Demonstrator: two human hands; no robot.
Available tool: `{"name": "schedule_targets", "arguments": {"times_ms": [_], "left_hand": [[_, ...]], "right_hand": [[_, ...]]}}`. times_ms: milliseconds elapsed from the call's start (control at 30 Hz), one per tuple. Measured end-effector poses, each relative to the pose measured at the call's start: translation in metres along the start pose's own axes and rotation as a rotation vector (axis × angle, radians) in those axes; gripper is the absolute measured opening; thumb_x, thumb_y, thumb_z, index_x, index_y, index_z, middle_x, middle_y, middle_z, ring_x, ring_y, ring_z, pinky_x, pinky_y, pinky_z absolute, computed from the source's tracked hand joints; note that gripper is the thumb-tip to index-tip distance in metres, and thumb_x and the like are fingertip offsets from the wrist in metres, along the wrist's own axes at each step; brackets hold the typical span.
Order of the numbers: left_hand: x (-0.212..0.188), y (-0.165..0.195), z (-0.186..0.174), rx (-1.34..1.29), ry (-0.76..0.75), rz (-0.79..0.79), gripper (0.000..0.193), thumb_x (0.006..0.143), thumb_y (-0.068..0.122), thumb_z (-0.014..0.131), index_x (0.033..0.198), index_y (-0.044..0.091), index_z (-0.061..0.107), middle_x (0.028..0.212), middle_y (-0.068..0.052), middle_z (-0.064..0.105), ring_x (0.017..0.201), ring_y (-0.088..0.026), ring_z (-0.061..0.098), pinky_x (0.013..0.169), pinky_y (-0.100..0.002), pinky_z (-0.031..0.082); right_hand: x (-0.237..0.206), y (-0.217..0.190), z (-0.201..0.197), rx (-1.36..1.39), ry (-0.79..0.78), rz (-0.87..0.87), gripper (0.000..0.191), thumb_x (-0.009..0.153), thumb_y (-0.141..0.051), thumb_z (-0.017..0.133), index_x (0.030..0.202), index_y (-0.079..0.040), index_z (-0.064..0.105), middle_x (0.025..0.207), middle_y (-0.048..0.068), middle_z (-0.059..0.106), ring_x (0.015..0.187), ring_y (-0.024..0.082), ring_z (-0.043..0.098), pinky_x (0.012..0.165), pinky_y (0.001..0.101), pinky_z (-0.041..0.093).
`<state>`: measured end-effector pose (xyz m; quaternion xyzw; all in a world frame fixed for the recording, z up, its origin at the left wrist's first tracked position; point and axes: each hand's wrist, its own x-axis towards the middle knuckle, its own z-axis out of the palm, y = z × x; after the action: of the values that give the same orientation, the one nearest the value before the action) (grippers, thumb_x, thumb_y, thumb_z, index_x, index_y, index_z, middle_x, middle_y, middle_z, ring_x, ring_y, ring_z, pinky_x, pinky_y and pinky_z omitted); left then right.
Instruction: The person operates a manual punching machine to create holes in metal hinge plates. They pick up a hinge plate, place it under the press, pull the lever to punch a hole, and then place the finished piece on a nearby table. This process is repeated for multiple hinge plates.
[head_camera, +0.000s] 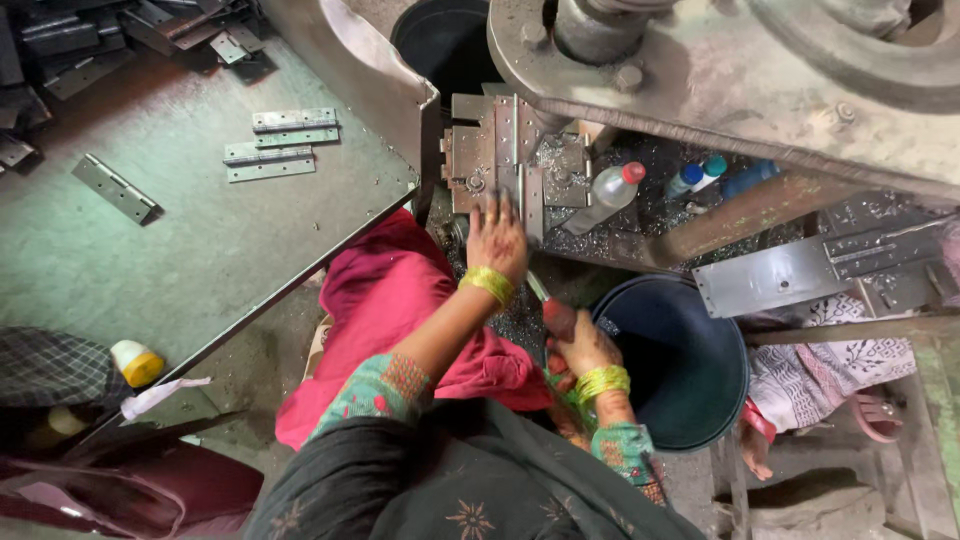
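Dark bucket (690, 365) below press — I can't see contents. Left hand (497, 238) flat, fingers spread, on hinge (520, 165); right hand (580, 345) fisted round red-handled tool (552, 310) beside bucket.

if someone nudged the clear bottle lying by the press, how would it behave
The clear bottle lies on its side and is round, so it would probably roll rather than slide. It looks like thin plastic, likely light and a little squashy. The metal chips it rests among may stop it rolling far. Its red cap appears to be on, so spilling seems unlikely.
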<state>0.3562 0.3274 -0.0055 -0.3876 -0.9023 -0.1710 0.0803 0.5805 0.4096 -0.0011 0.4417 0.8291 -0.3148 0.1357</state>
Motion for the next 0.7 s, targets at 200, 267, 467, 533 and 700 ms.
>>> {"name": "schedule_targets", "arguments": {"times_ms": [200, 267, 467, 533, 700], "left_hand": [[0.019, -0.005, -0.002, 0.275, -0.219, 0.033, 0.053, 0.103, 0.022, 0.042, 0.148, -0.004, 0.046, 0.163, -0.024, 0.035, 0.155, -0.038, 0.026, 0.124, -0.067, 0.003], [0.020, -0.006, -0.004, 0.220, -0.190, 0.027, 0.050, 0.104, 0.022, 0.042, 0.147, -0.004, 0.050, 0.163, -0.025, 0.038, 0.156, -0.040, 0.027, 0.126, -0.065, 0.004], [0.026, -0.012, -0.013, 0.208, -0.164, 0.035, 0.059, 0.090, 0.022, 0.045, 0.143, -0.004, 0.051, 0.158, -0.024, 0.041, 0.150, -0.037, 0.030, 0.123, -0.057, 0.007], [0.027, -0.012, -0.014, 0.193, -0.196, 0.048, 0.056, 0.092, 0.020, 0.045, 0.143, -0.004, 0.052, 0.159, -0.024, 0.042, 0.151, -0.037, 0.030, 0.123, -0.056, 0.009], [0.021, -0.020, -0.010, 0.160, -0.075, 0.074, 0.059, 0.091, 0.021, 0.045, 0.143, -0.005, 0.054, 0.154, -0.023, 0.044, 0.147, -0.037, 0.032, 0.125, -0.053, 0.012]], "right_hand": [[0.026, 0.025, 0.055, -0.070, 0.140, -0.116, 0.070, 0.074, -0.041, 0.086, 0.128, -0.012, 0.052, 0.109, 0.024, 0.071, 0.104, 0.046, 0.068, 0.085, 0.0539, 0.054], [0.031, 0.031, 0.072, 0.049, 0.266, -0.304, 0.075, 0.070, -0.037, 0.088, 0.129, -0.010, 0.052, 0.106, 0.026, 0.070, 0.100, 0.049, 0.067, 0.082, 0.0542, 0.053], [0.026, 0.036, 0.037, -0.080, -0.022, 0.029, 0.066, 0.082, -0.039, 0.077, 0.134, -0.011, 0.049, 0.112, 0.023, 0.074, 0.106, 0.043, 0.073, 0.089, 0.0513, 0.057], [0.023, 0.033, 0.035, -0.086, -0.004, 0.006, 0.065, 0.082, -0.038, 0.076, 0.135, -0.012, 0.048, 0.117, 0.021, 0.074, 0.111, 0.041, 0.072, 0.091, 0.0506, 0.057], [0.026, 0.027, 0.066, 0.042, 0.053, -0.038, 0.078, 0.081, -0.039, 0.081, 0.145, -0.015, 0.042, 0.125, 0.025, 0.065, 0.117, 0.043, 0.063, 0.096, 0.0496, 0.050]]}}
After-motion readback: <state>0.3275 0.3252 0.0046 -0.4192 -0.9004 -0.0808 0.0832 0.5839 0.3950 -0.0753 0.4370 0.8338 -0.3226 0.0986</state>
